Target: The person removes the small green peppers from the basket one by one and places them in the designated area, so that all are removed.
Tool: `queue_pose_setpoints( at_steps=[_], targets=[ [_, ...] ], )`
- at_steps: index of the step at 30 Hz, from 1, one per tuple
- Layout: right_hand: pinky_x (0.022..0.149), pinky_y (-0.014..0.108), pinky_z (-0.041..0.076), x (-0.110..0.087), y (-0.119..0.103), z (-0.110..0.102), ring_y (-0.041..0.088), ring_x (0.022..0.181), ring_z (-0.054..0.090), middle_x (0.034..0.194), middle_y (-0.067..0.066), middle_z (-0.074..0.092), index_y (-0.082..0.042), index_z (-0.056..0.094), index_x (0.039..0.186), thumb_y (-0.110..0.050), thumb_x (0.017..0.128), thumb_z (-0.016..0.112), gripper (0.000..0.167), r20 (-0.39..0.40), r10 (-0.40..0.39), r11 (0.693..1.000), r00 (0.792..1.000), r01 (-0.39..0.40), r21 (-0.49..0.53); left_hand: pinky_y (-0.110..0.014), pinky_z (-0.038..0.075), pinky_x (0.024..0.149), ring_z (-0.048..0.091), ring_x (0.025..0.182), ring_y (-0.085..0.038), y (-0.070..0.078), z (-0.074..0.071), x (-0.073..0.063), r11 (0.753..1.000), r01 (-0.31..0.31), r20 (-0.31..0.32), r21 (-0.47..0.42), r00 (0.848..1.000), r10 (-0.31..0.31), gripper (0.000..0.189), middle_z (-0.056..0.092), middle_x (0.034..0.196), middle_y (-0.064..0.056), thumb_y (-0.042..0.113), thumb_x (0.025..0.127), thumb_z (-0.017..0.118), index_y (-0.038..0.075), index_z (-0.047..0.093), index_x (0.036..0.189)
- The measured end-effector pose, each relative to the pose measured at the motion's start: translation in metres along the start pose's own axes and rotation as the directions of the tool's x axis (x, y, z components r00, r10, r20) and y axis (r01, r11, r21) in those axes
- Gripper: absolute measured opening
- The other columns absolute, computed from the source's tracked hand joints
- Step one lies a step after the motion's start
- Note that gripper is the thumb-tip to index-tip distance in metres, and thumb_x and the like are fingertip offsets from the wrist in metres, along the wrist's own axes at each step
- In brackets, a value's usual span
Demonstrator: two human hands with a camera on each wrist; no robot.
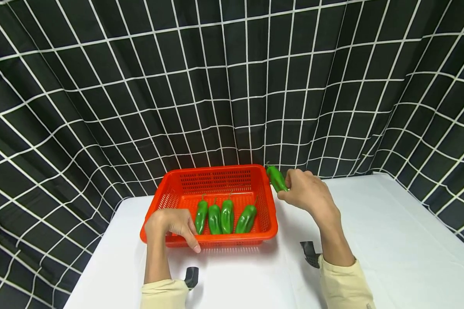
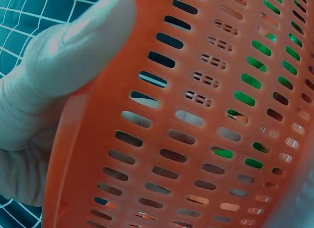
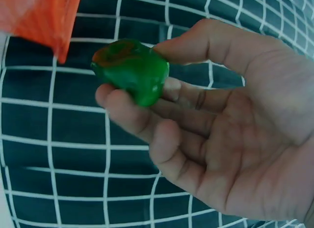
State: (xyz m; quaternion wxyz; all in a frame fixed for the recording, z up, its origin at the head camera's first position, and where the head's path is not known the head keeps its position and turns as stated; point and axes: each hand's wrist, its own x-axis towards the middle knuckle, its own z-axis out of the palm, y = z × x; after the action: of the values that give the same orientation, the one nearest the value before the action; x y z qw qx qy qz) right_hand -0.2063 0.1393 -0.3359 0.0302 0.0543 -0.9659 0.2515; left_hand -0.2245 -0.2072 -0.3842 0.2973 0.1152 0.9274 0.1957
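My right hand [image 1: 309,191] pinches a green pepper [image 1: 277,178] between thumb and fingertips, just beyond the right rim of the orange-red plastic basket [image 1: 232,238]. In the right wrist view the rounded end of this pepper [image 3: 132,71] faces the camera. My left hand [image 1: 174,223] grips the basket's front rim near its left corner, the thumb [image 2: 83,46] outside and the fingers over the inner side, mostly hidden. Inside the basket several green peppers [image 1: 227,216] lie side by side, stems toward the back. Through the slotted wall, patches of green show in the left wrist view.
The basket stands on a white-covered table [image 1: 371,231]. Close behind it hangs a black curtain [image 1: 247,107] with a white grid, which also rises at both sides. Black wrist mounts [image 1: 191,277] stick out by the cream sleeves [image 1: 344,283].
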Motion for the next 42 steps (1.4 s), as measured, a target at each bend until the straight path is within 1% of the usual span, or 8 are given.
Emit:
queue_pose_setpoints(
  at_steps=[4, 7, 13, 18, 25, 30, 38, 42],
  targets=[
    [0.054, 0.03, 0.039, 0.006, 0.01, 0.001, 0.021, 0.062, 0.054, 0.065, 0.006, 0.058, -0.005, 0.061, 0.075, -0.013, 0.085, 0.071, 0.017, 0.037, 0.054, 0.998, 0.998, -0.053, -0.027, -0.029, 0.012, 0.057, 0.018, 0.063, -0.011, 0.0, 0.0, 0.0, 1.0, -0.014, -0.002, -0.004, 1.0, 0.014, 0.038, 0.022, 0.056, 0.009, 0.035, 0.064, 0.097, 0.021, 0.064, 0.053],
    [0.055, 0.031, 0.042, 0.012, 0.018, 0.007, 0.023, 0.064, 0.057, 0.068, 0.009, 0.061, -0.002, 0.065, 0.075, -0.013, 0.085, 0.073, 0.016, 0.096, 0.094, 0.995, 0.991, -0.09, -0.044, -0.03, 0.012, 0.057, 0.018, 0.063, -0.011, 0.001, 0.0, 0.0, 1.0, -0.014, -0.002, 0.005, 1.0, 0.014, 0.041, 0.022, 0.057, 0.009, 0.035, 0.065, 0.097, 0.022, 0.061, 0.051],
    [0.053, 0.026, 0.05, 0.027, 0.033, 0.031, 0.019, 0.058, 0.067, 0.069, 0.012, 0.069, 0.002, 0.069, 0.081, -0.007, 0.082, 0.077, 0.013, 0.21, 0.138, 0.99, 0.968, -0.133, -0.038, -0.029, 0.01, 0.056, 0.014, 0.061, -0.011, 0.003, -0.003, -0.002, 1.0, -0.006, 0.003, 0.018, 1.0, 0.006, 0.053, 0.02, 0.056, 0.008, 0.037, 0.065, 0.097, 0.022, 0.048, 0.048],
    [0.056, 0.027, 0.056, 0.033, 0.04, 0.045, 0.018, 0.056, 0.069, 0.072, 0.012, 0.07, 0.002, 0.066, 0.084, -0.004, 0.082, 0.073, 0.01, 0.286, 0.174, 0.985, 0.942, -0.169, -0.043, -0.029, 0.01, 0.056, 0.012, 0.061, -0.011, 0.002, -0.002, 0.0, 1.0, -0.017, 0.017, 0.009, 1.0, 0.016, 0.056, 0.021, 0.056, 0.009, 0.037, 0.065, 0.096, 0.023, 0.045, 0.048],
    [0.065, 0.034, 0.061, 0.039, 0.047, 0.061, 0.022, 0.061, 0.074, 0.079, 0.014, 0.07, 0.001, 0.064, 0.093, -0.004, 0.081, 0.072, 0.015, 0.367, 0.222, 0.975, 0.904, -0.215, -0.058, -0.029, 0.011, 0.056, 0.015, 0.063, -0.011, 0.002, -0.001, 0.001, 1.0, -0.022, 0.013, 0.018, 1.0, 0.022, 0.043, 0.021, 0.056, 0.009, 0.037, 0.065, 0.096, 0.022, 0.058, 0.051],
    [0.064, 0.031, 0.061, 0.043, 0.049, 0.071, 0.021, 0.061, 0.075, 0.081, 0.014, 0.073, 0.0, 0.064, 0.091, -0.001, 0.079, 0.072, 0.015, 0.413, 0.241, 0.969, 0.878, -0.245, -0.043, -0.03, 0.012, 0.057, 0.017, 0.064, -0.011, 0.001, 0.0, 0.001, 1.0, -0.014, 0.006, 0.02, 1.0, 0.014, 0.034, 0.021, 0.058, 0.009, 0.036, 0.064, 0.097, 0.022, 0.067, 0.055],
    [0.06, 0.029, 0.061, 0.046, 0.052, 0.076, 0.017, 0.056, 0.072, 0.079, 0.013, 0.074, -0.003, 0.066, 0.084, 0.003, 0.081, 0.074, 0.011, 0.465, 0.158, 0.975, 0.871, -0.212, 0.067, -0.03, 0.014, 0.058, 0.024, 0.067, -0.012, 0.0, 0.0, 0.002, 1.0, -0.01, 0.014, 0.009, 1.0, 0.01, 0.023, 0.024, 0.059, 0.009, 0.036, 0.065, 0.096, 0.02, 0.079, 0.067],
    [0.06, 0.03, 0.061, 0.047, 0.052, 0.075, 0.018, 0.057, 0.072, 0.08, 0.013, 0.074, -0.002, 0.067, 0.085, 0.001, 0.081, 0.075, 0.01, 0.472, 0.163, 0.973, 0.866, -0.222, 0.071, -0.03, 0.014, 0.057, 0.022, 0.066, -0.012, -0.001, -0.001, 0.002, 1.0, -0.018, 0.018, 0.017, 1.0, 0.017, 0.021, 0.023, 0.059, 0.009, 0.036, 0.065, 0.096, 0.022, 0.082, 0.071]
  ],
)
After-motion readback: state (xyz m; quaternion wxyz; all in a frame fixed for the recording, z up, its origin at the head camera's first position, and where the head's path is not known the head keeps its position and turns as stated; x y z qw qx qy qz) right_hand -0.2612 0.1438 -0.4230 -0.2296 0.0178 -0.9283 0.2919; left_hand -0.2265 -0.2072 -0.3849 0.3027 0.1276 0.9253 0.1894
